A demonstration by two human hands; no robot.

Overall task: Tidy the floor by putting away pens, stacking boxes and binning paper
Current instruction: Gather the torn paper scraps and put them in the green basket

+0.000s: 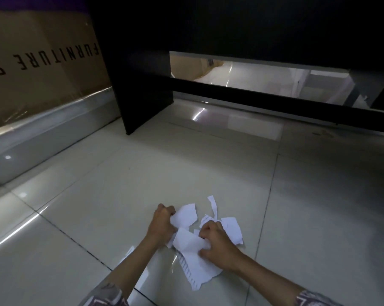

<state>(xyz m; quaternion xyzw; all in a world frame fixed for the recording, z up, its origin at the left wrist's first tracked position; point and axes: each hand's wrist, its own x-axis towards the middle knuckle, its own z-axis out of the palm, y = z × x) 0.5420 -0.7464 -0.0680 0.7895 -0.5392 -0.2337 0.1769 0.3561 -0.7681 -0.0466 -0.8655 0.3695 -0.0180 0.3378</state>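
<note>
Head view, looking down at pale glossy floor tiles (208,168). Torn white paper pieces (194,261) lie in a loose cluster on the floor, low centre, between and under both hands. Left hand (162,221): fingers curled tight, bunching one scrap (185,215) at its near edge; the rest of the scrap fans out to the right. Right hand (217,241): fingers bent and spread, tips pressing down into the pile, thumb tucked against a folded piece; it grips the paper rather than lying flat on it. A narrow strip (213,205) sticks up just beyond the right hand. One larger piece with printed lines along its edge lies nearest the camera. Patterned sleeve cuffs show at both lower corners. Beyond: dark desk panel (147,89) standing on the floor; cardboard box (43,69) with inverted lettering at left.
</note>
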